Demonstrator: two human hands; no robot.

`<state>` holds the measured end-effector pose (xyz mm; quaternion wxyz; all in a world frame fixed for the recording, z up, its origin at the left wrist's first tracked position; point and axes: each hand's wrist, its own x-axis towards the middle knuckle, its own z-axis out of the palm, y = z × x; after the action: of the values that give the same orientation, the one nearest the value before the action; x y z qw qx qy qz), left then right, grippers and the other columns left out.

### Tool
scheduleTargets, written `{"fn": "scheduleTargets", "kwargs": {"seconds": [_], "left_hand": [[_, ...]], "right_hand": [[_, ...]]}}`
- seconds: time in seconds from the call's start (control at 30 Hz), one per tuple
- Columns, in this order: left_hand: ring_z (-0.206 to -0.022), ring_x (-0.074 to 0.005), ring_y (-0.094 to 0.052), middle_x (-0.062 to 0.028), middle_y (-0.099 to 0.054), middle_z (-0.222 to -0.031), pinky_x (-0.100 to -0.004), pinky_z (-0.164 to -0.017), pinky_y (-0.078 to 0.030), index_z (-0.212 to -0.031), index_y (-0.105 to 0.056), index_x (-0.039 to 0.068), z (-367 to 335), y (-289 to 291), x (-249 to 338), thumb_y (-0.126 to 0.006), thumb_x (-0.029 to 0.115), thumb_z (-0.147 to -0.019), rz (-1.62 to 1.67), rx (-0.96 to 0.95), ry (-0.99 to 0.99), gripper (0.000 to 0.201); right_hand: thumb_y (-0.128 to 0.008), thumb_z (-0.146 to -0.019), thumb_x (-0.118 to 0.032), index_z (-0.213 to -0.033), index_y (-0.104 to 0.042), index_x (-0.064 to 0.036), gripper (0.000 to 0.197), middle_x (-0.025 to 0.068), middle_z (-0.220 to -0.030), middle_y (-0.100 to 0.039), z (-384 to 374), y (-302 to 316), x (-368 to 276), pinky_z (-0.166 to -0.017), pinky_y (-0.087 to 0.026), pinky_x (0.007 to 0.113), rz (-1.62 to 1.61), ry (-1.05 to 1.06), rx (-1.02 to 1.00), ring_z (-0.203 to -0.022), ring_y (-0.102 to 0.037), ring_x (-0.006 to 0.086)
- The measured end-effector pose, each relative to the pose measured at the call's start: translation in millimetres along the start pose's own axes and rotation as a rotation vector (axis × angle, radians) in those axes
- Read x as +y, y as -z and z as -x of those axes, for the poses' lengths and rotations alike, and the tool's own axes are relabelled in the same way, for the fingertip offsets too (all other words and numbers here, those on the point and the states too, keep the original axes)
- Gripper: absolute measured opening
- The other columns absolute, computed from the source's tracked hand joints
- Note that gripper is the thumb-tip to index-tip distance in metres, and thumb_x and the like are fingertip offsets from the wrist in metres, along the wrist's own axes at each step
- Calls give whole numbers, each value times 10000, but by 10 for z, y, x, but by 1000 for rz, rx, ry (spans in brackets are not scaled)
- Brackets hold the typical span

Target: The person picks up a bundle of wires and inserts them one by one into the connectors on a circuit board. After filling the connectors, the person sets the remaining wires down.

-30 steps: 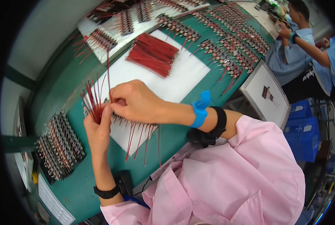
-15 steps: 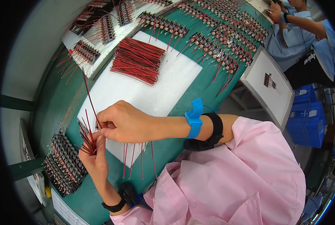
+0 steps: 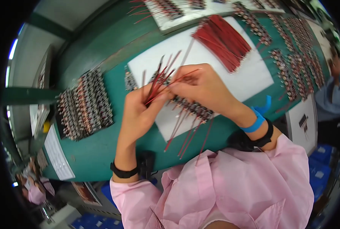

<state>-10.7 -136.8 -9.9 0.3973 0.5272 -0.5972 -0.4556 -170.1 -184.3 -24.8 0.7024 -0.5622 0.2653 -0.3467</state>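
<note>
My left hand [image 3: 137, 112] is closed around a loose bunch of red and dark wires [image 3: 160, 82], whose ends fan upward. Against it, my right hand [image 3: 206, 89] pinches red wire between thumb and fingers; motion blur hides how many strands. Under both hands lies a row of small circuit boards [image 3: 194, 107] with several red wires trailing toward me. It rests on a white foam sheet [image 3: 257, 74], partly covered by my hands. Farther back on that sheet sits a thick pile of red wires [image 3: 223, 44] with pale tips.
A dense block of circuit boards [image 3: 86, 105] stands left on the green table [image 3: 101, 143], near a white paper sheet [image 3: 58, 152]. Wired boards on a white tray [image 3: 200, 16] are at the back. More board rows [image 3: 303, 57] fill the right side, where a co-worker [image 3: 332, 95] appears.
The view has turned, so the table's contents sit differently in the picture. Both hands stay together at the wires, and more of the board row beneath them shows.
</note>
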Motion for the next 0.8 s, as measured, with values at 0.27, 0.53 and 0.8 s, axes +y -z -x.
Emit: {"fn": "scheduleTargets", "kwargs": {"seconds": [0.27, 0.53, 0.8], "left_hand": [[-622, -56, -479, -32, -578, -679, -201, -557, -393, -827, -573, -51, -51, -19, -52, -525, 87, -779, 63, -30, 23, 154], [-608, -59, -479, -55, -584, -668, -219, -548, -402, -828, -563, -66, -63, -54, -33, -529, 90, -773, 85, 13, 1, 168], [-465, -100, -420, -92, -514, -522, -268, -450, -351, -723, -557, -49, -92, -57, -61, -544, 71, -732, -127, 7, 10, 122]], "right_hand": [[-556, -725, -51, -769, -554, 53, 114, 49, -683, -575, 22, 9, 62, -539, -405, 186, 273, 86, 118, -624, -523, 79], [-574, -695, -43, -736, -568, 45, 97, 35, -678, -574, 44, -41, 34, -546, -381, 190, 523, 165, 222, -616, -504, 62], [-577, -692, -44, -734, -582, 38, 93, 28, -651, -570, 9, 6, 54, -531, -373, 185, 523, 124, 184, -590, -485, 57]]}}
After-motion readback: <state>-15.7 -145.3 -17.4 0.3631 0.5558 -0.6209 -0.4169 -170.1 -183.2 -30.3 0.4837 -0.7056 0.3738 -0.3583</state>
